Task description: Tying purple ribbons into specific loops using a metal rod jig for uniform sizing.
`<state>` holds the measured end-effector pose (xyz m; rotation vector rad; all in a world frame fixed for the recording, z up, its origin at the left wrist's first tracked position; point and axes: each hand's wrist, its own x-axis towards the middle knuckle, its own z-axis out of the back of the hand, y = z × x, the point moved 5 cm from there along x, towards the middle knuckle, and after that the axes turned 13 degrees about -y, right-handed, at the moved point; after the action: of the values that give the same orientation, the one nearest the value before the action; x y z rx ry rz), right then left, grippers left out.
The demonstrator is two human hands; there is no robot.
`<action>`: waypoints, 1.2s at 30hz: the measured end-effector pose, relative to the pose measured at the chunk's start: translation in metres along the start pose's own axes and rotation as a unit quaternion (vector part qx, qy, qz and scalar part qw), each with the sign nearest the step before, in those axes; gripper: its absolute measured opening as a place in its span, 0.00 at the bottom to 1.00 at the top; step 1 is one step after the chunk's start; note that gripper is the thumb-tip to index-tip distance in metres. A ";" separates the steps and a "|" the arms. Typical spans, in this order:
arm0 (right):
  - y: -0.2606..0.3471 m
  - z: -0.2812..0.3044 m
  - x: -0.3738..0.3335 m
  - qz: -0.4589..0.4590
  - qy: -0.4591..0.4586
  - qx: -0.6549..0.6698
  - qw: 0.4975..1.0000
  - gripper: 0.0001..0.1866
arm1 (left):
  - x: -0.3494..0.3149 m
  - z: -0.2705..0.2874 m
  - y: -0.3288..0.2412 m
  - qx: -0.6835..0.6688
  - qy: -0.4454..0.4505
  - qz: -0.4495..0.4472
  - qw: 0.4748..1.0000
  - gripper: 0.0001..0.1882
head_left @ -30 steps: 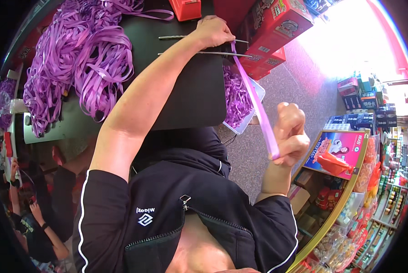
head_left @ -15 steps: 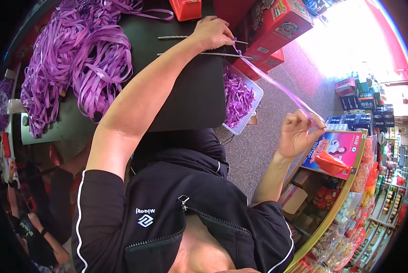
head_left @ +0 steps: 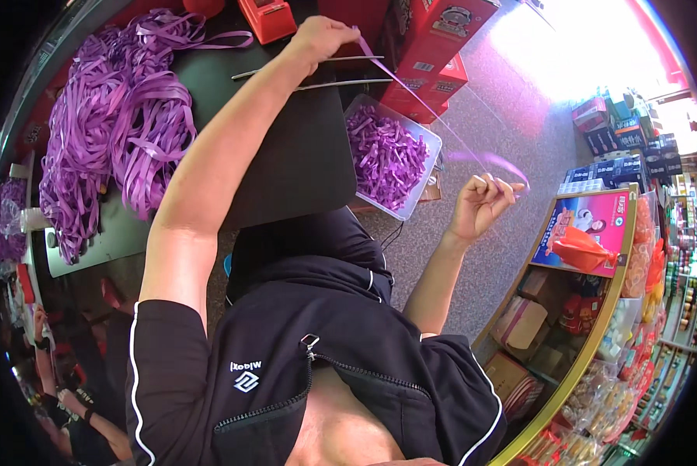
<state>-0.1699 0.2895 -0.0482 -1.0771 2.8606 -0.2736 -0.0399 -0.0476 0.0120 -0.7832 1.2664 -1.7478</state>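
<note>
A purple ribbon (head_left: 419, 96) runs taut and slanting between my two hands. My left hand (head_left: 320, 43), reaching far over the dark tabletop, pinches its upper end. Lower and to the right, my right hand (head_left: 482, 208) has its fingers curled in a pinch on the ribbon, and a loose tail curves up beyond the fingertips. Two thin metal rods lie side by side past the table's edge: one rod (head_left: 356, 58) passes by my left hand, the other rod (head_left: 344, 84) lies slightly nearer. A big heap of purple ribbon (head_left: 92, 116) covers the table's left side.
A clear plastic bin (head_left: 435, 147) full of short purple ribbon pieces (head_left: 387, 159) sits beside the table. Red boxes (head_left: 441, 46) stand behind it. A red tool (head_left: 268, 17) rests at the table's back. To the right is a gold-edged display case (head_left: 624, 248). Another person's arm (head_left: 92, 419) shows at lower left.
The view has shifted, and more of the bin shows. My left hand is now farther up and left, off the rods' ends. My right hand's fingers have closed more, with the ribbon's tail swinging beyond them.
</note>
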 end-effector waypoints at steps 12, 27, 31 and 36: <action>0.088 -0.001 0.006 0.062 -0.020 0.012 0.998 0.10 | 0.009 0.022 -0.039 -0.410 -0.112 0.026 0.905 0.06; 0.074 0.006 -0.002 0.030 -0.065 0.062 0.995 0.07 | -0.065 0.180 -0.069 -0.646 -0.001 -0.065 0.760 0.11; 0.053 -0.007 -0.007 0.012 -0.064 0.062 0.996 0.06 | -0.115 0.234 -0.037 -0.704 -0.029 -0.088 0.704 0.10; 0.020 -0.014 -0.007 0.002 -0.009 -0.001 1.000 0.07 | -0.196 0.291 0.016 -0.766 -0.078 -0.082 0.633 0.11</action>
<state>-0.1797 0.3107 -0.0384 -1.0676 2.8476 -0.2605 0.3022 -0.0058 0.0805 -1.8999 2.4840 -0.1985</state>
